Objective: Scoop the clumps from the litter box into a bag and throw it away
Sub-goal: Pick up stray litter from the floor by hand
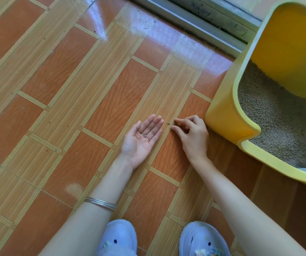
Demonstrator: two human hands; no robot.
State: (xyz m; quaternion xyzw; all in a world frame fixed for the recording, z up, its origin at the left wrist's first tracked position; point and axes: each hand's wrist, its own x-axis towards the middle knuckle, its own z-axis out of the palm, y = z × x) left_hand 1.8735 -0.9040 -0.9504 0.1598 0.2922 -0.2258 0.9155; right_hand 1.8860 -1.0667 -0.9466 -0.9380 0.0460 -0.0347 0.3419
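Litter box: yellow plastic high-walled litter box (228, 115) on the floor at right, cut off by the right edge; low front lip faces the person.
Litter: grey granular litter (281, 122) fills the box bottom; no clump can be told apart.
Stray grains: few dark litter grains (168, 123) on the floor just left of the box, between the two hands.
Right hand: right hand (191, 134) palm down beside the box corner, its fingers (178, 120) pinched together at the grains; whether a grain is held cannot be told.
Left hand: left hand (142, 138) palm up, flat open, small greyish bits (144, 135) lying in the palm.
Wrist: thin silver bangles (100, 203) on the left forearm.
Floor: glossy orange-and-tan patterned tile floor (56, 89).
Footwear: pale lilac clogs (203, 239), cut off at the bottom edge.
Door track: grey metal threshold (194, 21) at top; markings on it unreadable.
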